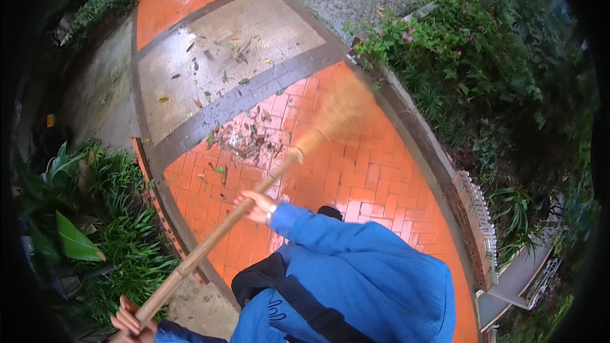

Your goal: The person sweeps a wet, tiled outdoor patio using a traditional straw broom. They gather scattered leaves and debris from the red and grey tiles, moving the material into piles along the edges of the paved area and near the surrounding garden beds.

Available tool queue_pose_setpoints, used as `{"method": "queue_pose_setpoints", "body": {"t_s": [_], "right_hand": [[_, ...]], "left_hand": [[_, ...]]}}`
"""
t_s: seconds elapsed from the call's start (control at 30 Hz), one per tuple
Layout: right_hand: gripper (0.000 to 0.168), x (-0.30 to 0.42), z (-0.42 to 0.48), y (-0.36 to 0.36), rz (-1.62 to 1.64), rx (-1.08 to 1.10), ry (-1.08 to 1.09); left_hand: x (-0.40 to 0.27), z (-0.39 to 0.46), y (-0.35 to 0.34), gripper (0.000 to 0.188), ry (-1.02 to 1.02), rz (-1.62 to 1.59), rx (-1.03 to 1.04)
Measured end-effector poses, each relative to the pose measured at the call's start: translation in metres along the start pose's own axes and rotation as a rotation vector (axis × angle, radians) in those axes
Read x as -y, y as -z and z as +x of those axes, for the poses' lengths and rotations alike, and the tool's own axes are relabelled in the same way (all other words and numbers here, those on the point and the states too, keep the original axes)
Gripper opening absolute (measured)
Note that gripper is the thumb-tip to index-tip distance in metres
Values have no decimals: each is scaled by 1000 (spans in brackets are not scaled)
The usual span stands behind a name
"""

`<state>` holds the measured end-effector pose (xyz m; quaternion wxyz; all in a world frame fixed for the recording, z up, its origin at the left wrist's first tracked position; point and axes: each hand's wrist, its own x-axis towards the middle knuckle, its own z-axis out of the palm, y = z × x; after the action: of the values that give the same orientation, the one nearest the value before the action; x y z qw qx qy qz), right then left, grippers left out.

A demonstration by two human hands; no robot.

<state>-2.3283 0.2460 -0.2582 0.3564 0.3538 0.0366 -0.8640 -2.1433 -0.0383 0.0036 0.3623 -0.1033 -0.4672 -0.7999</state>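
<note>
A long broom with a bamboo handle (190, 262) crosses my view diagonally from the lower left. Near the handle's top end, my left hand (133, 321) is wrapped around the pole. Farther down the same pole, my right hand (257, 206) grips it, with a band on the wrist. The broom's straw head (345, 105) is blurred and lies over the wet orange brick paving at the right. To the left of the head, a loose pile of wet fallen leaves and debris (248, 140) spreads on the bricks.
More leaves (240, 55) lie scattered on the beige paved band (281, 19) ahead. Flowering shrubs (443, 38) grow behind a low curb (405, 93) on the right, with a small white fence (479, 214). Green plants (128, 257) border the path's left brick edge (155, 200).
</note>
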Motion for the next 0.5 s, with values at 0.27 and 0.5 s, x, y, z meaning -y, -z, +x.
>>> {"method": "queue_pose_setpoints", "body": {"t_s": [0.27,0.5], "right_hand": [[10,179,-28,88,320,-231,167],[15,278,33,-27,110,83,-52]], "left_hand": [[231,85,-123,23,451,-223,109],[262,156,-230,15,205,-5,53]]}}
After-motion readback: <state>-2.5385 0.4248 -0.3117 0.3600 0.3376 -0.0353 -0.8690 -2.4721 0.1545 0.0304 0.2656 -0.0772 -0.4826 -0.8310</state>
